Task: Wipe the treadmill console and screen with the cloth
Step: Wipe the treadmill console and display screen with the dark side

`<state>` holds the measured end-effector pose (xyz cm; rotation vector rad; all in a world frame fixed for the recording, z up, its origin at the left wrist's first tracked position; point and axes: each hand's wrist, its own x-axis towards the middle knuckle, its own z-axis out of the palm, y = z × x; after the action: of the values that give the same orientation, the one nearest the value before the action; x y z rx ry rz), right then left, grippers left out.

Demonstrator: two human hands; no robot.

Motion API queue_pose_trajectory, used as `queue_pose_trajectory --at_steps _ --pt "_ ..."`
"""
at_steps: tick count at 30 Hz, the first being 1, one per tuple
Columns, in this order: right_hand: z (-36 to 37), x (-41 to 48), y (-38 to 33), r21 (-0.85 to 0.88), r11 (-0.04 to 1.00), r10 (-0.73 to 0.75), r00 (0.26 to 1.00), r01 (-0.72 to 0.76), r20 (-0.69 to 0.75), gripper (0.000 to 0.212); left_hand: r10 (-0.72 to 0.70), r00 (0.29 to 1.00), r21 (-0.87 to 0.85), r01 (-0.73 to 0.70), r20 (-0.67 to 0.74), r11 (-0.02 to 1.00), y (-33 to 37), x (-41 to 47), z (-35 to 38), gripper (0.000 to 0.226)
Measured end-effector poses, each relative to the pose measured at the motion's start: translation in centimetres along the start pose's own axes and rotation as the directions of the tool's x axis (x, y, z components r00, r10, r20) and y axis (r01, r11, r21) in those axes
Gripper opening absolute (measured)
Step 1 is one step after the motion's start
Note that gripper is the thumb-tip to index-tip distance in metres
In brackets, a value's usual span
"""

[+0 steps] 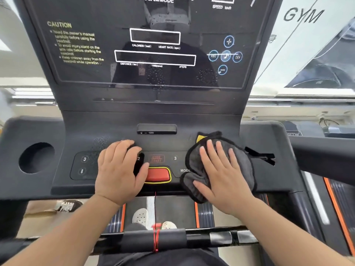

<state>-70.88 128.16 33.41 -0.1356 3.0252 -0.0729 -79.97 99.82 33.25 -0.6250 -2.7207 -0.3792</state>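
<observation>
The black treadmill console [107, 123] fills the middle of the view, with its glossy dark screen [99, 73] rising behind the button panel. A grey cloth [192, 162] with a yellow tag lies on the right side of the button panel. My right hand [221, 173] presses flat on the cloth with fingers straight and spread. My left hand [119, 169] rests on the left part of the panel, its fingers bent over something dark I cannot make out. The red safety key [157, 174] sits between my hands.
A round cup holder [36, 157] opens at the console's left. A black front handlebar [211, 238] with a red cord [156, 239] crosses below my arms. The treadmill belt and my shoes show beneath. A window marked GYM [303, 15] is at the right.
</observation>
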Motion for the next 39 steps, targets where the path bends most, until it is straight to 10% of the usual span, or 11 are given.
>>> queue_pose_trajectory --at_steps 9,22,30,39 --pt "-1.8 6.5 0.9 0.054 0.932 0.361 0.932 -0.359 -0.028 0.124 -0.013 1.0 -0.015 0.013 0.001 1.0 -0.2 0.0 0.1 0.045" --pt "0.0 1.3 -2.3 -0.019 0.985 -0.171 0.985 0.171 -0.035 0.074 -0.045 0.999 -0.037 0.045 -0.005 0.998 -0.1 0.0 0.0 0.047" --pt "-0.8 3.9 3.5 0.025 0.959 0.282 0.959 -0.281 -0.023 0.093 -0.051 0.999 -0.043 0.051 0.006 0.998 -0.2 0.0 0.1 0.045" --pt "-1.2 6.9 -3.7 0.007 0.999 0.048 0.996 -0.047 -0.07 0.09 -0.053 0.998 -0.039 0.054 0.021 0.998 -0.1 0.0 -0.1 0.044"
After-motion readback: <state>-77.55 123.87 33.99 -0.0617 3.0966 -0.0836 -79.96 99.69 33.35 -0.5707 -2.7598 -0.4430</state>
